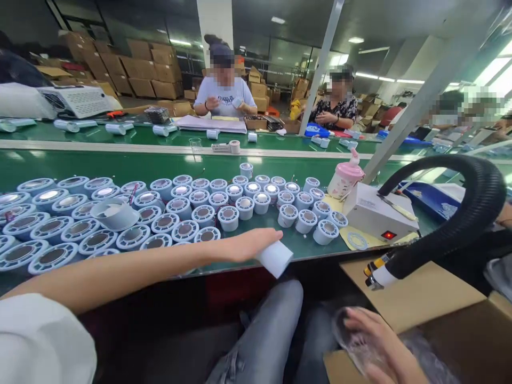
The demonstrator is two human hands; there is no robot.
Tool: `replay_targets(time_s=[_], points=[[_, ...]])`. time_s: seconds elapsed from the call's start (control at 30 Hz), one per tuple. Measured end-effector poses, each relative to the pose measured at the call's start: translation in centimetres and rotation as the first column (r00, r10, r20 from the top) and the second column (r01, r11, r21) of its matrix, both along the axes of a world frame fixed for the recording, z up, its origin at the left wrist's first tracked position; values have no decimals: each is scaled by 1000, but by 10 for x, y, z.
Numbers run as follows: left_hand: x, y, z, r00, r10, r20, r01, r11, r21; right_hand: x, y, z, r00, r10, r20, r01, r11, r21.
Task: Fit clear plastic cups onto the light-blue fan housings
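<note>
Green bench (120, 165): white block (275, 258) tilted rightward-down.

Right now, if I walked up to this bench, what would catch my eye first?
Probably the crowd of round white housings covering the green belt. Next, the left hand holding a white block at the belt's near edge, and the thick black hose arching over the cardboard box on the right.

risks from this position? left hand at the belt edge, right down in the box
1. The left hand holds a white block over the table edge; a loose hold could drop it to the lap.
2. That forearm lies close to the packed white round housings; a sweep might knock some over.
3. The right hand grips clear plastic wrap below the black hose, which could snag.
</note>
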State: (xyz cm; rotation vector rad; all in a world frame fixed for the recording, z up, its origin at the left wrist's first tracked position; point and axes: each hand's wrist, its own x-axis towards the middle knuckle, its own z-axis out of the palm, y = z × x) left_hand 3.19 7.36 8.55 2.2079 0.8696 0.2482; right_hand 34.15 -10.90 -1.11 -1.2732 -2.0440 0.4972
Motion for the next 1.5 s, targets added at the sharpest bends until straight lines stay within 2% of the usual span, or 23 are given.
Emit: replay_targets(time_s=[0.07,0.1,0.13,0.17,0.2,0.23,0.27,0.33,0.37,0.4,0.47,0.53,0.63,0.73,0.8,0.87,0.93,1.03,1.1,1.2,1.33,1.5], points=[[6,-30,-16,998,-20,56,34,966,-255,-45,5,13,981,-30,189,-10,978,210],[9,-44,-24,995,-19,99,59,907,-416,-64,9,18,972,-74,223,-1,949,316],[11,-55,-31,990,-2,140,81,821,-566,-78,13,22,957,-137,256,31,925,378],[12,-64,-36,986,22,167,99,726,-681,-88,17,24,940,-200,277,70,906,418],[13,-70,-40,984,43,175,103,661,-744,-94,20,25,923,-245,296,103,900,424],[13,-75,-41,984,54,168,92,657,-748,-97,22,25,913,-263,312,125,909,398],[12,-78,-42,985,53,162,78,705,-705,-97,24,25,915,-248,318,132,929,345],[10,-82,-39,984,34,176,60,865,-499,-94,22,23,946,-156,283,107,978,180],[9,-83,-37,981,25,192,49,928,-370,-92,20,23,965,-104,241,86,993,83],[9,-84,-36,978,20,209,36,965,-260,-90,18,24,980,-67,186,71,997,-14],[8,-86,-38,971,29,237,7,988,-151,-89,13,27,997,-46,63,57,982,-183],[9,-87,-46,960,64,274,-24,989,-148,-91,10,31,996,-69,-63,49,959,-280],[10,-87,-65,933,66,355,-17,990,-139,-93,9,35,964,-170,-204,97,940,-327],[10,-87,-81,915,12,404,43,991,-127,-93,11,35,896,-285,-342,132,903,-409],[10,-89,-85,903,-15,430,106,976,-189,-90,13,33,833,-338,-439,105,874,-474],[11,-92,-83,891,5,454,143,946,-291,-87,15,31,774,-371,-513,60,850,-523],[12,-94,-79,880,79,468,139,900,-413,-85,15,28,768,-330,-548,8,861,-508],[11,-96,-74,861,198,468,136,797,-588,-81,9,25,897,-153,-415,10,945,-326],[10,-97,-73,859,221,461,149,754,-640,-79,3,23,958,-92,-273,35,977,-208],[8,-98,-69,878,177,445,161,766,-622,-77,-4,22,968,-85,-234,45,984,-170],[6,-101,-63,868,116,483,202,806,-556,-78,-5,24,933,-86,-350,-11,964,-266],[4,-102,-61,849,84,521,233,826,-513,-81,-4,27,874,-126,-468,-64,927,-368]])
